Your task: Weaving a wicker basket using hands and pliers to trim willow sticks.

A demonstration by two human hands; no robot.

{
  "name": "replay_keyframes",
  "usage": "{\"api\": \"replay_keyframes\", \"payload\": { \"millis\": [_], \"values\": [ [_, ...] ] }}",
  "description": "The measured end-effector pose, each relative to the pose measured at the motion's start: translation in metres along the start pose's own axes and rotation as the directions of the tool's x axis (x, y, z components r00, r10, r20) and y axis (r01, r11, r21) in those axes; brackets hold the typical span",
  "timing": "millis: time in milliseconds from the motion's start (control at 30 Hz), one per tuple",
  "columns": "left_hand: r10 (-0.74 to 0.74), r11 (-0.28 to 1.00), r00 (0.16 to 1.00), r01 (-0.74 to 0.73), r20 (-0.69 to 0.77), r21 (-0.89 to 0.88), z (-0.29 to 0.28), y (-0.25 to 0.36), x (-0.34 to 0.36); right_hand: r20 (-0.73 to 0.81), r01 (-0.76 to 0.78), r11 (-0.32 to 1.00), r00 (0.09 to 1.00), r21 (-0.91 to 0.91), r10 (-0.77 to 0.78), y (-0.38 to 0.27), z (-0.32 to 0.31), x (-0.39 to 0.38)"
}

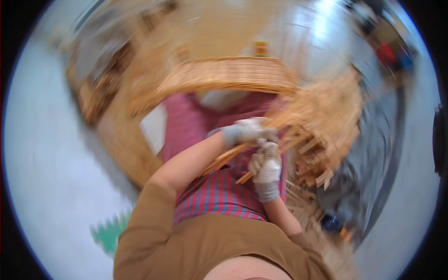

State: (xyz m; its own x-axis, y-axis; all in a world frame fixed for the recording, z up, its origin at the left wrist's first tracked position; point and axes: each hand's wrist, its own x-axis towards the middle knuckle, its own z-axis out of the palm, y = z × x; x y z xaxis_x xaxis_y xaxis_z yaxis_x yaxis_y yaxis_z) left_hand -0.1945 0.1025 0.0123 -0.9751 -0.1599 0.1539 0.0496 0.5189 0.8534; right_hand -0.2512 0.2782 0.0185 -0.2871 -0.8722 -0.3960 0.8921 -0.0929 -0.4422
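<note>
My left hand [250, 130], in a white knit glove with a grey cuff, is closed around several thin tan bamboo-like strips [232, 153]. These run slantwise over my lap, from lower left up toward the right. Just below it, my right hand [267, 170], gloved the same way, has curled fingers on the strips, whose short ends [244, 178] stick out beside it. Motion blur hides exactly how the fingers grip. Beyond my knees, a long curved woven wicker panel [228, 75] lies crosswise, apart from both hands.
A large bundle of loose tan strips [333, 116] spreads out on my right, its cut ends toward me. Grey plastic sheeting [345, 186] lies beside it. More strips and a brown pile [100, 88] are at far left. A green jagged-edged mat [111, 232] shows at lower left.
</note>
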Motion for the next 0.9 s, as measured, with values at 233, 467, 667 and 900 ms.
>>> {"api": "replay_keyframes", "payload": {
  "millis": [233,467,667,900],
  "values": [
    [-0.608,0.747,0.79,0.602,0.076,-0.281,-0.016,0.044,-0.016,0.12,0.072,0.623,0.992,-0.779,0.036,0.014,0.026,-0.005],
    [-0.644,0.644,0.752,0.632,0.139,-0.431,-0.007,0.048,-0.043,0.239,0.385,-0.277,0.865,-0.88,0.442,0.002,0.079,-0.018],
    [-0.574,0.603,0.814,0.493,0.087,-0.627,0.018,0.041,-0.053,0.729,0.41,0.609,0.275,-0.679,0.627,-0.001,0.195,-0.035],
    [-0.654,0.444,0.738,0.552,0.165,-0.706,0.025,0.045,-0.058,0.889,0.092,0.994,0.457,-0.064,0.015,0.097,0.261,-0.134]
  ]
}}
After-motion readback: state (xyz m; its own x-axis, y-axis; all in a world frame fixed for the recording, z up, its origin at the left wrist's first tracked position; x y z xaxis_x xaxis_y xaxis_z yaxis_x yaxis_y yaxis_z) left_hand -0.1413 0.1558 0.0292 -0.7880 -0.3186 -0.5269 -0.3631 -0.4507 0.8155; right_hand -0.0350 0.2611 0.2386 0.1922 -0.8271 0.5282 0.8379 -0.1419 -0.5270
